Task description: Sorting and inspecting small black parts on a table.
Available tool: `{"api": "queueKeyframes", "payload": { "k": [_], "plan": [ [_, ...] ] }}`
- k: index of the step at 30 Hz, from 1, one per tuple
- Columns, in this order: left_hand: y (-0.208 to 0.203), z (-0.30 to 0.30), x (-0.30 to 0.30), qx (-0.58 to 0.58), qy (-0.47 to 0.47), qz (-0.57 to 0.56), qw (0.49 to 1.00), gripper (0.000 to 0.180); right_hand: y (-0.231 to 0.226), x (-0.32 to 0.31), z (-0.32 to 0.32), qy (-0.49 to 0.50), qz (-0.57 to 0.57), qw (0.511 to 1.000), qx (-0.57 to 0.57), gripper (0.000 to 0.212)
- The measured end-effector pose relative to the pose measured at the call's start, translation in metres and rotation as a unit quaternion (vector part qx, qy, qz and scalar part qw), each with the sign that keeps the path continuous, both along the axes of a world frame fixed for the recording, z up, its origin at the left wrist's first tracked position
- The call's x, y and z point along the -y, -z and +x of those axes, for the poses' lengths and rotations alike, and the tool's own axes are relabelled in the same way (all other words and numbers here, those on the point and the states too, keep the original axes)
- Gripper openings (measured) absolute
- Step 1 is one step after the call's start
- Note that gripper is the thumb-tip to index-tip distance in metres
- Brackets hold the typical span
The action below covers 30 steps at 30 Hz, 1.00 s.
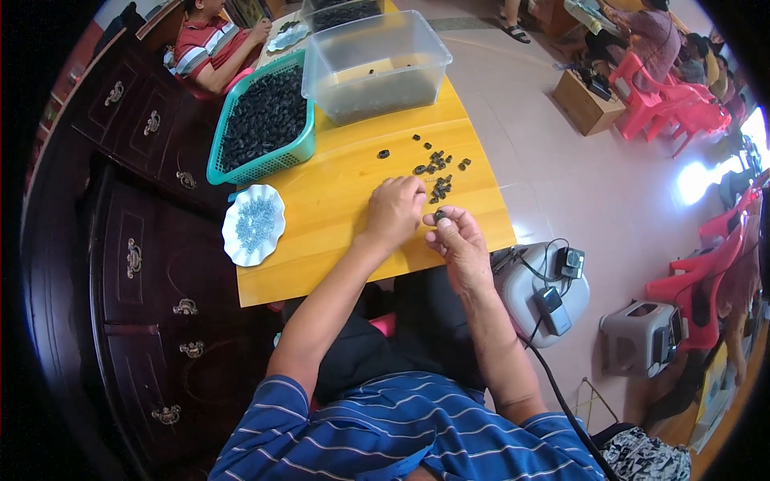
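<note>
My right hand (463, 244) pinches a small black ring-like part (439, 216) between thumb and fingertips, just above the yellow table (337, 232). Right beside it, my left hand (393, 210) is closed, back upward and fingers curled under; whatever they hold is hidden. Beyond both hands lies a loose scatter of small black parts (439, 189), with one apart from the others (383, 153). To the left, a white scalloped plate (230, 228) carries a pile of small clear bluish pieces (257, 224).
A green basket (301, 144) full of black parts stands at the table's left, beside a translucent plastic bin (377, 92). Dark drawers (152, 264) flank the left side. A person in a red shirt (210, 46) sits beyond. A grey stool (521, 301) with cabled devices is at right.
</note>
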<state>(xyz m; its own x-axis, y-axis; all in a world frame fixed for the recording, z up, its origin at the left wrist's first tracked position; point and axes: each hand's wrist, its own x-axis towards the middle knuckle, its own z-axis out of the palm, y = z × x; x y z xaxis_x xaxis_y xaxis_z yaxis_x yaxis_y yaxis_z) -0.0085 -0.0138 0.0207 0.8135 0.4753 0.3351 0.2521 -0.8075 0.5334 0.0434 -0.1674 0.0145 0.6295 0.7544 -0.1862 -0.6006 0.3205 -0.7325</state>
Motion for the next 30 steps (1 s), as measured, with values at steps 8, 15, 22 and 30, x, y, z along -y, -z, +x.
{"api": "queueKeyframes", "payload": {
  "k": [8, 15, 22, 30],
  "plan": [
    [-0.001, -0.016, -0.011, 0.05, 0.006, 0.013, 0.999, 0.008, 0.0, -0.001, -0.004, -0.025, -0.008, 1.0, 0.009, 0.017],
    [0.01, -0.027, -0.01, 0.077, 0.011, 0.048, 0.996, 0.008, 0.002, 0.0, -0.002, -0.016, -0.01, 1.0, 0.009, 0.017],
    [0.023, -0.032, -0.007, 0.082, 0.016, 0.035, 0.996, 0.011, 0.003, 0.001, -0.002, -0.029, -0.012, 0.999, 0.016, 0.017],
    [0.019, -0.034, -0.008, 0.127, -0.009, -0.017, 0.992, 0.009, 0.0, 0.002, -0.004, -0.045, -0.015, 0.999, 0.021, 0.017]
  ]
}}
